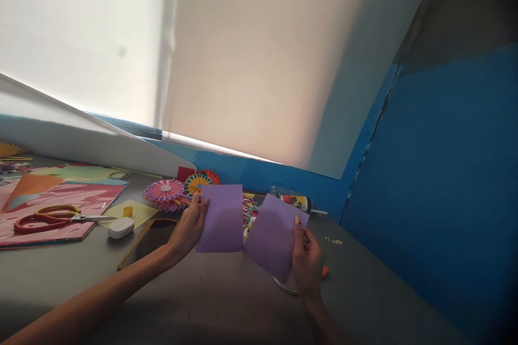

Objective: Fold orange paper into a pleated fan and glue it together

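My left hand (190,226) pinches the left edge of a purple paper piece (223,221), held upright above the grey table. Another purple paper piece (270,237), tilted, is gripped at its right edge by my right hand (305,248). The lower corners of the two pieces meet or nearly meet, with a V-shaped gap above. Whether they are joined there I cannot tell. Behind the papers lie colourful paper scraps (250,207), partly hidden. Beneath my right hand a round, light-rimmed object (285,287) shows only in part.
On the grey table (162,302) lie red-yellow scissors (52,218), pink sheets (97,199), a white case (121,227), a phone (148,242) and a yellow roll (128,211). Paper rosettes (165,194) and a bottle (297,202) stand or lie near the blue wall (437,172).
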`<state>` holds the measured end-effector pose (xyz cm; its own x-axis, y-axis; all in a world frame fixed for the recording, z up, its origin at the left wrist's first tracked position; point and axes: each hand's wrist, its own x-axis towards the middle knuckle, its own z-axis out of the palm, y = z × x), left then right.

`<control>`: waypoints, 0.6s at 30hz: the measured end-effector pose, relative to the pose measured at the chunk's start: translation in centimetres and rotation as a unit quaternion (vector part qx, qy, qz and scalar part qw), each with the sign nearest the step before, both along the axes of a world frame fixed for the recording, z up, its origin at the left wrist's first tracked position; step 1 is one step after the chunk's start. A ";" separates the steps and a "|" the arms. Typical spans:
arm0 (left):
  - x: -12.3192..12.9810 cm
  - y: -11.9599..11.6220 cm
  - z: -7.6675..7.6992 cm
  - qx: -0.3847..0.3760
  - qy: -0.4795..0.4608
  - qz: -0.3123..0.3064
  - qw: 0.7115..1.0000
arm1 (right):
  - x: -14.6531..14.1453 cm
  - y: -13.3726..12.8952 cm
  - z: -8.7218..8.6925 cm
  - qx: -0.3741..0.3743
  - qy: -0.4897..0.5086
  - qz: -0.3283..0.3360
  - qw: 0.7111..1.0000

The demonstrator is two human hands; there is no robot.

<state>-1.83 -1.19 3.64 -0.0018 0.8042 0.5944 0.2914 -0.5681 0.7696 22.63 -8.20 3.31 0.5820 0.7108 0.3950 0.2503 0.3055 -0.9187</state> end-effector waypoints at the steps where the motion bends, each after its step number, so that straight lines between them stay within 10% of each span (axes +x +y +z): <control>1: -0.3 0.3 0.1 0.001 0.000 0.008 1.000 | 0.6 0.1 0.1 0.004 0.010 -0.017 1.000; 5: -0.9 1.0 0.3 -0.001 0.011 0.013 1.000 | 2.6 0.4 0.9 0.002 0.113 -0.008 0.994; 11: 0.6 -0.3 -1.0 -0.020 0.059 -0.049 0.997 | -0.3 1.1 1.3 -0.069 0.133 0.291 0.945; 18: -0.2 -2.4 -0.2 -0.097 0.131 -0.234 0.959 | -3.4 3.0 -0.3 -0.046 0.015 0.329 0.943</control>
